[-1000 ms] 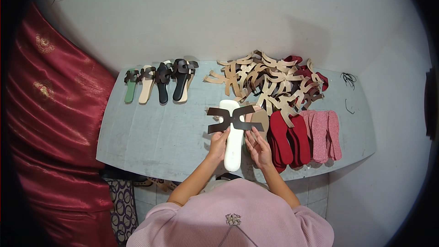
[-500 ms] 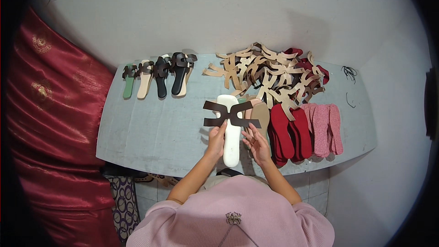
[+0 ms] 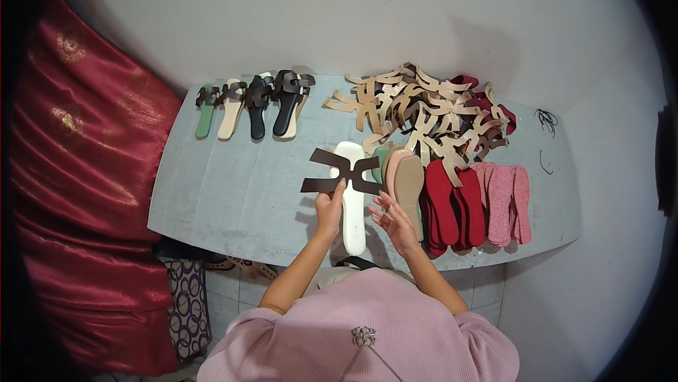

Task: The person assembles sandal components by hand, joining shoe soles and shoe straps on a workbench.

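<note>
While the left hand (image 3: 329, 214) pinches the white sole (image 3: 354, 230) along its left edge, its thumb presses on the brown strap (image 3: 349, 174) lying across it. Sole held toe away from the person, over the table's (image 3: 219, 191) near side. Strap roughly H-shaped, its four arms reaching out past both edges of the sole.

Right hand (image 3: 397, 226) has its fingers spread, palm turned toward the sole; fingertips close to the strap's lower right arm, contact cannot be told. Just beyond this hand, a tan sole (image 3: 409, 190), with pink and green ones partly behind. Farther right, red soles (image 3: 441, 205), then pink speckled soles (image 3: 498, 205).

Behind these, a heap of loose straps (image 3: 448, 108), mostly beige, some brown. Far left, a row of strapped sandals (image 3: 285, 119): green, cream, black. Black cords (image 3: 547, 122) near the far right corner.
</note>
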A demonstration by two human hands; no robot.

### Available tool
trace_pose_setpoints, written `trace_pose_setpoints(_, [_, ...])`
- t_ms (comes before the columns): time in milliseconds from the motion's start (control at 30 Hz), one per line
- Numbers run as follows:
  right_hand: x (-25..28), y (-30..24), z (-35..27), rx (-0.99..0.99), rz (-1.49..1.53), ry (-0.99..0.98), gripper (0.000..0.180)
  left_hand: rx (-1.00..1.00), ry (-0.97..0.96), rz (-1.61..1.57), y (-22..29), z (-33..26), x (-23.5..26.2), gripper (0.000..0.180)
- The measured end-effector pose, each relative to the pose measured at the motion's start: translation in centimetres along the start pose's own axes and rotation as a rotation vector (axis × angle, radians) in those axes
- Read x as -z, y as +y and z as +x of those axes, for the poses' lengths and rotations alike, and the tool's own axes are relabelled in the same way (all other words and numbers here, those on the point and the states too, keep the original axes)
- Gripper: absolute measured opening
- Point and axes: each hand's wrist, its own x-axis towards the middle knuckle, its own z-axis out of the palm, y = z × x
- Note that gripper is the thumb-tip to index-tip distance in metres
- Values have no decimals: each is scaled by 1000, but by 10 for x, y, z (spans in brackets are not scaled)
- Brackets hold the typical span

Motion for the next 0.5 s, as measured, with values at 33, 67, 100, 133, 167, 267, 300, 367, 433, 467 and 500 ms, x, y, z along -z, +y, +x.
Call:
trace_pose_setpoints(33, [-2, 1, 0, -48, -43, 9, 47, -109, 36, 69, 4, 1, 5, 18])
trace_pose_setpoints(67, [-5, 2, -1, -96, -86, 18, 46, -216, 73, 140, 8, 2, 10, 18])
trace_pose_setpoints(100, [-6, 3, -1, -122, -85, 25, 42, -199, 93, 201, 19, -1, 15, 16])
trace_pose_setpoints(133, [-7, 6, -1, -132, -86, 22, 42, -244, 159, 347, 25, -1, 22, 19])
trace_pose_setpoints(167, [-6, 9, -1, -169, -111, 34, 39, -385, 196, 478, 22, 4, 33, 19])
trace_pose_setpoints(267, [-6, 14, 1, -223, -150, 50, 35, -840, 239, 1003, 28, 7, 54, 24])
trace_pose_setpoints(300, [-6, 16, 1, -233, -160, 59, 33, -846, 143, 1085, 28, 5, 61, 32])
trace_pose_setpoints(367, [-3, 20, 0, -258, -167, 64, 32, -882, 46, 1285, 6, 5, 82, 35])
trace_pose_setpoints(433, [2, 23, 1, -267, -173, 99, 30, -875, -198, 1473, -22, 8, 103, 36])
trace_pose_setpoints(467, [4, 24, 0, -279, -175, 101, 30, -863, -195, 1474, -34, 6, 113, 36])
trace_pose_setpoints(500, [9, 24, -1, -260, -207, 116, 32, -864, -308, 1460, -41, 2, 117, 36])
